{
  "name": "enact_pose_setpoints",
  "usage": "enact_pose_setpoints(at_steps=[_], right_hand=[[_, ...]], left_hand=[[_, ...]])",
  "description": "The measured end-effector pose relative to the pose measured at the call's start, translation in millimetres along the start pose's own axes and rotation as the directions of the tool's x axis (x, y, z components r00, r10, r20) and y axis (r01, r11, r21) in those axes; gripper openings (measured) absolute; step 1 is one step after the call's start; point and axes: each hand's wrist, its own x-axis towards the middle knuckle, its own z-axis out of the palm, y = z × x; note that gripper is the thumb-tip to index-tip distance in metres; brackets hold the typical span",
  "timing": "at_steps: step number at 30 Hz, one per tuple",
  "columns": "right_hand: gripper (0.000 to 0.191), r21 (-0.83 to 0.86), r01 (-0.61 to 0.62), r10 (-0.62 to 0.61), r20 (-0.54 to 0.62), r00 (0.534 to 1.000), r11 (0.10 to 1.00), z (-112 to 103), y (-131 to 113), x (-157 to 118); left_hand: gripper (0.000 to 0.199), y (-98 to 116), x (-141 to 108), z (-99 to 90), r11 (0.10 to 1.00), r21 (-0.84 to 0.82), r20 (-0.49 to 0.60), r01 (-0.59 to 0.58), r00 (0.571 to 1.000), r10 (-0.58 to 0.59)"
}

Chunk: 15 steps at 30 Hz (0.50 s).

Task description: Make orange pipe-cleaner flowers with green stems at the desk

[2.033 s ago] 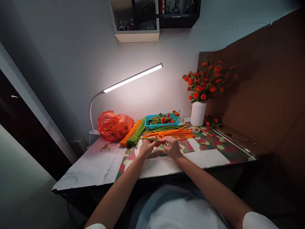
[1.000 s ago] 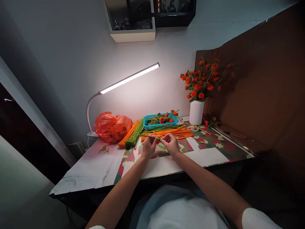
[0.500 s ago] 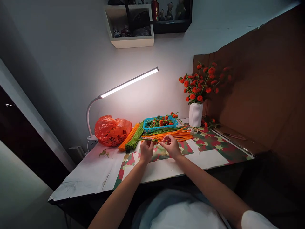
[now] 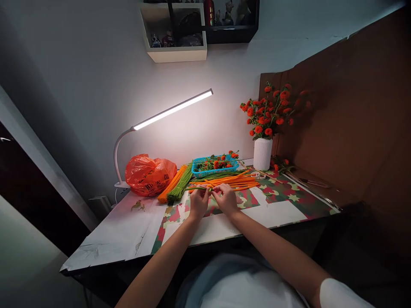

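Observation:
My left hand (image 4: 199, 202) pinches a green pipe-cleaner stem (image 4: 195, 188), whose free end sticks out to the left. At the stem's right end sits a small green knot with a bit of orange, partly hidden by fingertips. My right hand (image 4: 226, 199) has thumb and fingers closed at that end, close against the left fingertips. Just behind both hands lie loose orange pipe cleaners (image 4: 245, 183). Bundles of green pipe cleaners (image 4: 180, 184) and orange pipe cleaners (image 4: 168, 190) lie to the left.
A blue basket (image 4: 194, 172) holds orange flowers on green stems. Right of it stands a white ribbed vase (image 4: 262, 155) with orange flowers, near rolls of tape (image 4: 256, 175). An orange plastic bag (image 4: 149, 173) and a lit lamp (image 4: 173, 109) are at left. Pliers (image 4: 316, 184) lie at right.
My hands have come closer together, the right one moving left onto the stem's end. The orange strand seen between the fingers is now mostly hidden. The view has shifted slightly.

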Motion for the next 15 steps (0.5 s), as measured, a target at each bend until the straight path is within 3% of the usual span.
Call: enact_pose_setpoints(at_steps=[7, 15], right_hand=[[0.010, 0.043, -0.072, 0.069, 0.076, 0.995, 0.996, 0.4, -1.7, 0.2], [0.013, -0.278, 0.113, -0.077, 0.135, 0.988, 0.954, -3.7, -7.3, -2.1]], left_hand=[[0.020, 0.5, -0.9, -0.8, 0.992, 0.095, 0.025, -0.080, 0.997, 0.078], [0.023, -0.9, -0.2, 0.4, 0.998, 0.064, -0.034, 0.019, 0.999, -0.017]])
